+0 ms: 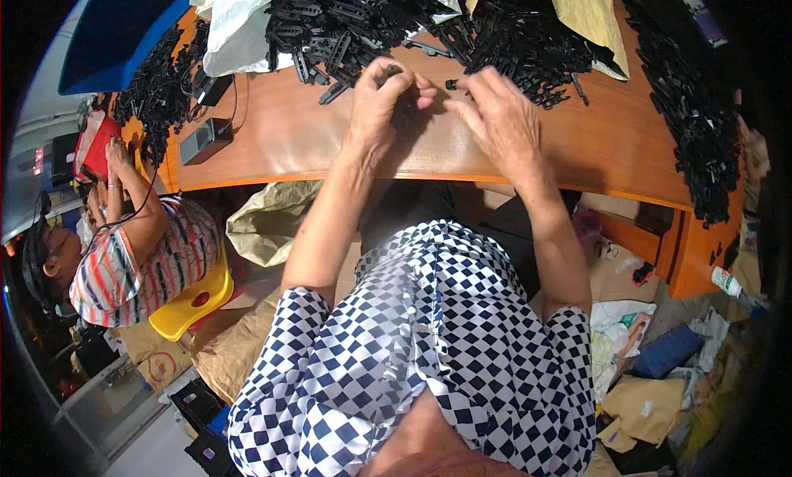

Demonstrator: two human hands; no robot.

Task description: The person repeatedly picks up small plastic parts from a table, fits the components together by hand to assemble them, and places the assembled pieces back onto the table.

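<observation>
My left hand (381, 99) is above the wooden table, its fingers curled round a slim black plastic part (388, 74). Most of that part is hidden by the thumb and palm. Just to the right, my right hand (500, 114) is held with bent fingers and the thumb pointing toward the left hand. A small black plastic piece (451, 84) shows at its fingertips. The two hands are a short way apart. Beyond them lie a heap of long black plastic parts (318, 31) and a second heap (528, 52) of similar black parts.
A white bag (235, 27) and a tan paper bag (590, 19) lie by the heaps. More black parts (689, 122) line the table's right end. A black box (206, 141) stands at left, below a blue bin (120, 35). Another person (148, 250) sits at far left.
</observation>
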